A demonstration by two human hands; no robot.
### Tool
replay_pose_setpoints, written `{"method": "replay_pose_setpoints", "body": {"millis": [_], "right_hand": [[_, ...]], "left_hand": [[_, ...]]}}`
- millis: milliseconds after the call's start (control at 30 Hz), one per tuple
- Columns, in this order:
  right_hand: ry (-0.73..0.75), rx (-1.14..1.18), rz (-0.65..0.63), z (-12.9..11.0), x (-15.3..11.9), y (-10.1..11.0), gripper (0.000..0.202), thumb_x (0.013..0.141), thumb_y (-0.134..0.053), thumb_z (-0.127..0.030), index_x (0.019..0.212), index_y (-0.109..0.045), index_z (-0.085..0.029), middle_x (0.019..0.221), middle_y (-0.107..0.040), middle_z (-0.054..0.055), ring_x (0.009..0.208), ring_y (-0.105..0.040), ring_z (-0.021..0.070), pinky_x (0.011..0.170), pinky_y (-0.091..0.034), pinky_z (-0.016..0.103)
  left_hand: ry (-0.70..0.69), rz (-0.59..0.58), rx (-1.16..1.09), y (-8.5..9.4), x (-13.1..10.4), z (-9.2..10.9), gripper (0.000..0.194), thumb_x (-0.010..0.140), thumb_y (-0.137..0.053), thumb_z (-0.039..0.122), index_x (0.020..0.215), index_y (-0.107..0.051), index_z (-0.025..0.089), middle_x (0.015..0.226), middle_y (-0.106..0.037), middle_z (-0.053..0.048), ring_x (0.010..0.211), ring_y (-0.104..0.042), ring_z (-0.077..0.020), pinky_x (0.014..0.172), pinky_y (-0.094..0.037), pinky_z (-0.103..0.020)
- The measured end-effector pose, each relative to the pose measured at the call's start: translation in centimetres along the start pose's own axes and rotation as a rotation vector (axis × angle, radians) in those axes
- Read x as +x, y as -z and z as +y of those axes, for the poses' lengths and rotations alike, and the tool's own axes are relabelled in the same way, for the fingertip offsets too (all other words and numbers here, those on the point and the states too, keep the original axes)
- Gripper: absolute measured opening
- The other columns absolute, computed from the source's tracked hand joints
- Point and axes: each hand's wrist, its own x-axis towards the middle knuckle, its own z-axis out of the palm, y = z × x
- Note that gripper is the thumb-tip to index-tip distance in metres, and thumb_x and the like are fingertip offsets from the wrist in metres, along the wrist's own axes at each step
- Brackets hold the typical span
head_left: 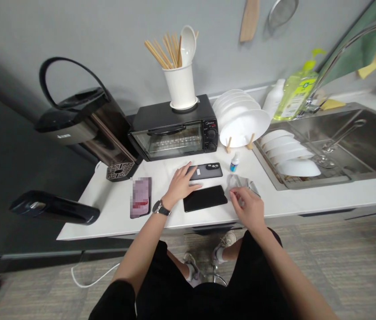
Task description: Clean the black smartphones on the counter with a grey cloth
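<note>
My left hand (180,184) lies with spread fingers over the left end of a dark grey smartphone (212,171), its camera side up; that end is partly hidden. Closer to me is a black smartphone (205,199), dark face up, just below my left thumb. My right hand (248,206) is closed, its thumb and fingertips pinching the near edge of a crumpled grey cloth (241,181) at the black phone's right. A small bottle (234,163) with a white cap and blue label stands behind the cloth. Left of my left hand lies a third smartphone (141,195), its screen lit and blurred.
Behind the phones stands a black toaster oven (174,138) carrying a white utensil cup (181,86). A water dispenser (90,129) and a black flask-like object (54,208) are at left. White plates (241,118), a soap bottle (294,100) and a sink (341,180) lie right.
</note>
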Motion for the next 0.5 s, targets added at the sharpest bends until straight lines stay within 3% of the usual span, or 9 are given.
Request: {"method": "replay_pose_setpoints", "body": {"millis": [67, 167, 267, 367, 500], "right_hand": [[0.089, -0.004, -0.077, 0.7, 0.2, 0.1, 0.034, 0.107, -0.044, -0.04, 0.121, -0.069, -0.022, 0.118, -0.073, 0.011, 0.105, -0.07, 0.0274, 0.091, -0.057, 0.042], [0.108, -0.079, -0.132, 2.3, -0.4, 0.9, 0.04, 0.106, -0.044, -0.04, 0.137, -0.063, -0.023, 0.138, -0.064, 0.012, 0.129, -0.06, 0.0325, 0.107, -0.051, 0.051], [0.027, -0.136, -0.07, 3.9, -1.5, 2.1, 0.042, 0.106, -0.043, -0.041, 0.139, -0.062, -0.024, 0.137, -0.065, 0.012, 0.128, -0.059, 0.0339, 0.108, -0.05, 0.054], [-0.027, -0.138, 0.013, 4.3, -1.9, 2.8, 0.039, 0.105, -0.047, -0.042, 0.134, -0.065, -0.023, 0.133, -0.067, 0.012, 0.123, -0.062, 0.0342, 0.105, -0.052, 0.055], [0.12, -0.039, -0.08, 2.6, -0.7, 2.0, 0.035, 0.104, -0.052, -0.039, 0.131, -0.066, -0.023, 0.127, -0.069, 0.011, 0.12, -0.064, 0.0314, 0.106, -0.053, 0.053]], "left_hand": [[-0.038, -0.012, -0.005, -0.7, 1.7, -0.6, 0.07, 0.088, -0.079, 0.047, 0.15, -0.056, 0.024, 0.161, -0.049, -0.013, 0.149, -0.046, -0.0321, 0.124, -0.037, -0.054], [-0.05, 0.056, -0.027, -0.7, 1.9, -0.8, 0.047, 0.092, -0.076, 0.042, 0.135, -0.069, 0.025, 0.144, -0.066, -0.009, 0.135, -0.06, -0.0271, 0.118, -0.046, -0.046], [0.002, 0.116, -0.067, 0.4, 0.6, -0.4, 0.028, 0.097, -0.068, 0.038, 0.121, -0.076, 0.027, 0.127, -0.077, -0.004, 0.115, -0.073, -0.0246, 0.108, -0.054, -0.039], [0.127, 0.189, -0.121, 1.5, -0.3, -0.5, 0.026, 0.103, -0.059, 0.036, 0.115, -0.078, 0.025, 0.103, -0.083, -0.003, 0.088, -0.078, -0.0216, 0.088, -0.058, -0.032], [0.198, 0.211, -0.175, 2.0, -0.1, -1.7, 0.025, 0.102, -0.058, 0.032, 0.109, -0.08, 0.02, 0.09, -0.082, -0.004, 0.078, -0.076, -0.0206, 0.078, -0.057, -0.029]]}}
